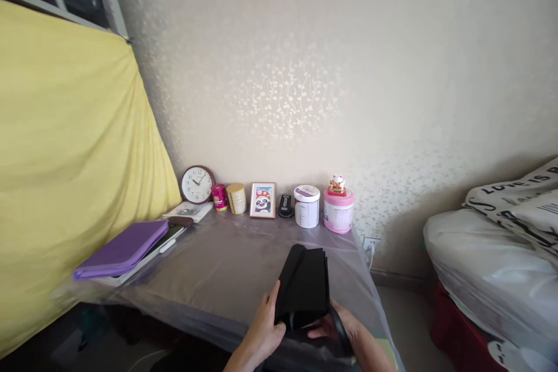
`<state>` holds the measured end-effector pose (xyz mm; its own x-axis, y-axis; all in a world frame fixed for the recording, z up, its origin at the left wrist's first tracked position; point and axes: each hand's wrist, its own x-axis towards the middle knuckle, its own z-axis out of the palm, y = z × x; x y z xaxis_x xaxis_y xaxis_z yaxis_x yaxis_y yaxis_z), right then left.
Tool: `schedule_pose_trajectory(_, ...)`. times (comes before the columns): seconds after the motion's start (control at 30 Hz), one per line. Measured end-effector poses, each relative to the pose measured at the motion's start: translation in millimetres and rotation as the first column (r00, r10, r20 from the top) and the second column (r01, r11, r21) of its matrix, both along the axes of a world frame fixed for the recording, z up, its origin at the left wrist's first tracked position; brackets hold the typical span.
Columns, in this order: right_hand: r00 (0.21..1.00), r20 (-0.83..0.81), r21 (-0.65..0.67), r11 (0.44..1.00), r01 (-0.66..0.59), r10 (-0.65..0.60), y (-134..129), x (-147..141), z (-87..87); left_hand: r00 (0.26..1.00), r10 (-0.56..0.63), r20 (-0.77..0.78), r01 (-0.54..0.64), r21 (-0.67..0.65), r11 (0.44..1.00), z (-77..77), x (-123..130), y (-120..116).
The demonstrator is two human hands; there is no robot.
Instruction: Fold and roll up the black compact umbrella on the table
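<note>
A black folded item [305,285], with a flap and a dark strap or band at its lower right, is held above the near part of the table. My left hand [267,328] is closed on its left edge, thumb along the side. At its lower right is my right hand [335,325], fingers reaching beneath the item beside the dark band; the fingers are partly hidden, and whether they grip anything is unclear.
Along the back of the plastic-covered table [218,261] stand a clock [197,184], small tins, a framed panda picture [263,200], a black device [286,206] and two tubs, one topped by a cat figurine [337,184]. A purple folder [122,248] lies left.
</note>
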<state>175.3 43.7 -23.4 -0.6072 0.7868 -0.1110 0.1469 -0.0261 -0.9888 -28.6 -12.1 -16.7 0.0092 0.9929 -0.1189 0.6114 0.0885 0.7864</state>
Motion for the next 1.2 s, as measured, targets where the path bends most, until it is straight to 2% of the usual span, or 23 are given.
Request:
schedule_pose_trajectory(0.07,0.987,0.029,0.074,0.985,0.157,-0.159,2.9,11.3,-0.4,0.995,-0.017,-0.103,0.022,0.051,0.998,-3.0,1.2,1.6)
schedule_pose_trajectory(0.1,0.958,0.064,0.184,0.947,0.264,-0.279,5.7,18.3,1.3,0.989,-0.026,-0.148,0.036,0.063,0.997,-3.9,1.9,2.3)
schedule_pose_trajectory(0.13,0.912,0.127,0.319,0.886,0.335,-0.391,8.9,25.5,4.0,0.982,-0.035,-0.187,0.047,0.062,0.997,-4.2,2.7,2.9)
schedule_pose_trajectory(0.2,0.776,0.195,0.543,0.725,0.424,-0.600,14.6,38.2,11.4,0.967,-0.046,-0.249,0.060,0.046,0.997,-3.2,4.4,4.1)
schedule_pose_trajectory(0.27,0.692,0.184,0.700,0.587,0.407,-0.698,16.5,45.9,18.9,0.956,-0.050,-0.288,0.061,0.031,0.998,-0.6,5.9,5.5)
schedule_pose_trajectory(0.3,0.689,0.171,0.757,0.542,0.366,-0.704,15.6,47.2,22.0,0.952,-0.047,-0.303,0.057,0.023,0.998,0.8,6.5,6.4)
schedule_pose_trajectory(0.37,0.723,0.170,0.835,0.488,0.256,-0.670,11.4,45.3,26.5,0.945,-0.046,-0.323,0.050,0.003,0.999,3.2,7.4,8.3)
schedule_pose_trajectory(0.5,0.731,0.215,0.888,0.441,0.129,-0.648,4.7,33.3,30.1,0.945,-0.047,-0.323,0.046,-0.009,0.999,4.9,7.8,11.0)
schedule_pose_trajectory(0.67,0.751,0.271,0.873,0.482,0.071,-0.602,12.7,21.7,34.3,0.943,-0.043,-0.331,0.050,0.012,0.999,6.5,7.8,10.4)
schedule_pose_trajectory(0.77,0.781,0.234,0.871,0.482,0.097,-0.580,20.7,11.4,40.5,0.932,-0.044,-0.360,0.051,0.011,0.999,8.5,8.9,9.3)
schedule_pose_trajectory(1.0,0.843,0.141,0.913,0.398,0.092,-0.519,41.7,-38.5,54.0,0.929,-0.048,-0.368,0.052,0.003,0.999,9.1,8.9,9.7)
schedule_pose_trajectory(1.2,0.813,0.217,0.925,0.379,0.006,-0.540,61.3,-80.7,43.9,0.925,-0.079,-0.372,0.087,0.003,0.996,11.1,7.9,8.8)
